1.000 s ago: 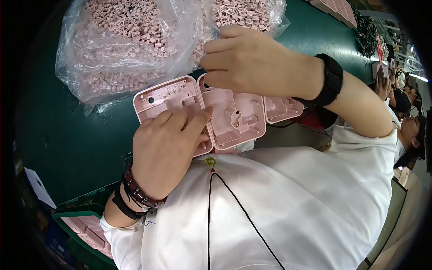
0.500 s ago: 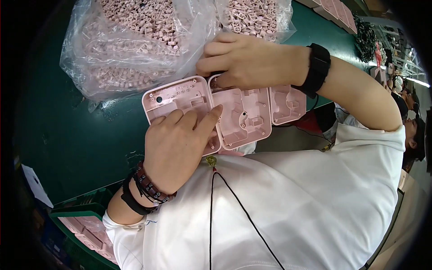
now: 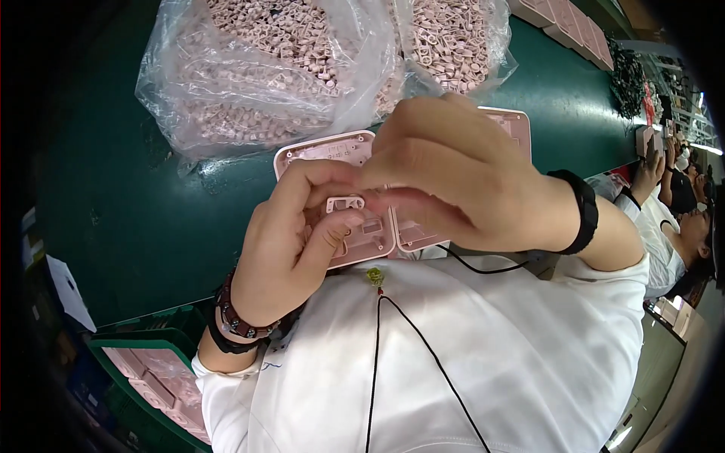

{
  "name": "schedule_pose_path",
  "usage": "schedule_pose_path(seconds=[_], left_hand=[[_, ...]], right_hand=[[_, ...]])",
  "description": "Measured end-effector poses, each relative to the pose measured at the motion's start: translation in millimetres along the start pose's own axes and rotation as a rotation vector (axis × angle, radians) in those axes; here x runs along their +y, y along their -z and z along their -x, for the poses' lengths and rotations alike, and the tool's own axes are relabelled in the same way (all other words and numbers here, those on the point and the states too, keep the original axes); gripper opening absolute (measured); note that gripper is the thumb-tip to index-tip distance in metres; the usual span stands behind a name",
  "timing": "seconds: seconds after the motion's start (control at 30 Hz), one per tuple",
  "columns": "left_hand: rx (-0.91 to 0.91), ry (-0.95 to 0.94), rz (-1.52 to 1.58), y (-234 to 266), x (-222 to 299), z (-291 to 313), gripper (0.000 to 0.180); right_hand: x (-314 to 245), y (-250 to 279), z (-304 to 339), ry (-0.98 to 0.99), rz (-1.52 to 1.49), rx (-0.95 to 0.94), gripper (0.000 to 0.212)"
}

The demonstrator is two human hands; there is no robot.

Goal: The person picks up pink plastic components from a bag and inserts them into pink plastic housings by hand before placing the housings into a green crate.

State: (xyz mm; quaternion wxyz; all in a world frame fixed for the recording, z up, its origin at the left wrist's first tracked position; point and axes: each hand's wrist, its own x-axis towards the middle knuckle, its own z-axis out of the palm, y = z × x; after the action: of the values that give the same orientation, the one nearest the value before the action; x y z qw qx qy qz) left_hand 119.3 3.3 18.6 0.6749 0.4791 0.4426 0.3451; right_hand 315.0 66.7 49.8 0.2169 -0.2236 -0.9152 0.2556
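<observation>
Between the thumb and forefinger of my left hand (image 3: 276, 245) is a small pink plastic part (image 3: 345, 203) with holes in it. My right hand (image 3: 472, 177) is bent in close from the right, its fingers closed and their tips up against the part and the left fingers. Whatever those right fingertips pinch is hidden behind the hand. Both hands are over an open pink plastic housing (image 3: 377, 245), which lies hollow side up and shows posts and ribs. A second pink housing (image 3: 414, 235) sits directly beside it, largely covered by my right hand.
Two clear plastic bags, a large one (image 3: 226, 128) and a smaller one (image 3: 445, 53), hold many small pink parts on the green table (image 3: 98, 226). More pink housings (image 3: 563, 26) and black cables (image 3: 630, 79) lie far right. A green crate (image 3: 136, 342) stands lower left. Another person (image 3: 657, 241) is at right.
My right hand has come down and left from beside the bags to meet my left hand. My left hand has lifted off the housing and now pinches the small pink part.
</observation>
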Motion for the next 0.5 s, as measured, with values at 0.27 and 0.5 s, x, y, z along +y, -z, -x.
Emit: schedule_pose_path(seconds=[0.27,0.5], left_hand=[[-0.09,-0.162,0.132,19,-14,14,0.021],[-0.144,-0.193,-0.032,30,-14,22,0.027]], right_hand=[[-10,-23,-15,0.053,-0.145,-0.012,0.025],[-5,-38,-26,0.146,-0.233,0.036,0.027]])
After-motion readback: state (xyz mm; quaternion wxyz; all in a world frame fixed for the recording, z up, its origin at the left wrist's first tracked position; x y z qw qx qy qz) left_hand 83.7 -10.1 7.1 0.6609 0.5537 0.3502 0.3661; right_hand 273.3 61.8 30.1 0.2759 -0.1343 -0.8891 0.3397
